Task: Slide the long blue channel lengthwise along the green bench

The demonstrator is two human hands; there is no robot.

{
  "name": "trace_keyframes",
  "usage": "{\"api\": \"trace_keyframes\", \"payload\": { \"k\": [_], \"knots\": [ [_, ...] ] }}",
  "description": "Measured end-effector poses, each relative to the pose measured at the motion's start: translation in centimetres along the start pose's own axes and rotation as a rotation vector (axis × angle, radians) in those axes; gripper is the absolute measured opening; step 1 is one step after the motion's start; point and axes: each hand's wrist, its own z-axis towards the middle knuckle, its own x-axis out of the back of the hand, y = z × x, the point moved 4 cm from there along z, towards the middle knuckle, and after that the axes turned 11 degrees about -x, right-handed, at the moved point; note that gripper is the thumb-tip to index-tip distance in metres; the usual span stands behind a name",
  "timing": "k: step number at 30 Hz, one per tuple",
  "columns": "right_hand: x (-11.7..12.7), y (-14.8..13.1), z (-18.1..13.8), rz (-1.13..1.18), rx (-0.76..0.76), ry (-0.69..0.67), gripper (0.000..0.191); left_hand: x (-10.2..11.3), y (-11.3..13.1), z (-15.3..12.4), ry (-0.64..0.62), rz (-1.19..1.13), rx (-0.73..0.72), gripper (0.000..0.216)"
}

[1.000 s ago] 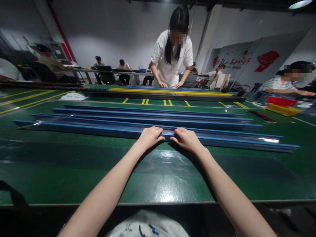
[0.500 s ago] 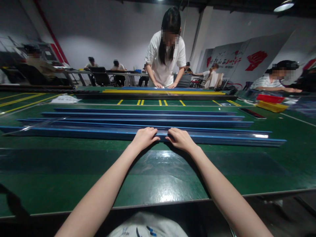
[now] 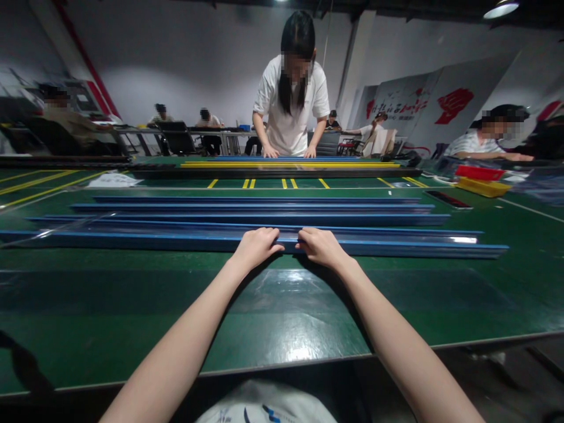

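Across the left part of the front blue channel (image 3: 289, 247), which lies lengthwise on the green table (image 3: 247, 346), a clear strip (image 3: 44, 234) slants toward the channels behind. Nearer the viewer than the front blue channel, a clear sheet (image 3: 132, 288) lies flat. At the channel's middle, the left hand (image 3: 259, 244) grips the near wall, fingers curled over the rim and thumb outside; the right hand (image 3: 324, 245) mirrors it just beside, holding the same wall. How firmly either presses cannot be told. Good practice probably calls for matched pressure from both hands, thumbs level, so that the wall neither twists nor bows. Beyond the channel's right part lies a phone (image 3: 449, 200), well apart from both hands.
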Motion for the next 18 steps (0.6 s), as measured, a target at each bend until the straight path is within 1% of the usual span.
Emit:
{"api": "trace_keyframes", "payload": {
  "k": [7,12,18],
  "knots": [
    [0.15,-0.01,0.04,-0.010,0.006,0.006,0.016,0.04,0.01,0.00,0.019,-0.028,-0.003,0.023],
    [0.29,0.10,-0.02,-0.008,-0.009,-0.026,0.017,0.04,-0.02,0.03,0.019,-0.056,0.009,0.024],
    [0.57,0.67,-0.29,-0.013,-0.029,-0.047,0.018,0.15,-0.02,0.01,0.052,-0.056,-0.010,0.026]
  ]
}}
